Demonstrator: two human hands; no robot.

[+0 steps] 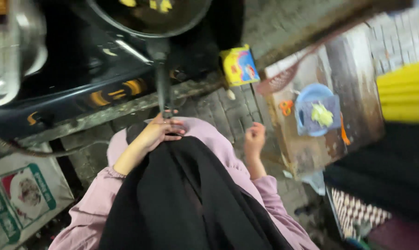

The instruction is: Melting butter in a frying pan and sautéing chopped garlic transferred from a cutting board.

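Left hand point(161, 132) grips pan handle point(163, 88); pan point(149, 18) above; right hand point(255, 139) loosely curled, empty.

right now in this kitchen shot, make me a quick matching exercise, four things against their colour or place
Things:
1. pan
2. small box
3. bowl
4. left hand

Descriptions:
A. blue, on the wooden board
B. at the end of the pan's long handle
C. yellow, on the brick floor
D. dark, on the stove, yellow pieces inside

Pairs: 1-D, 2-C, 3-A, 4-B
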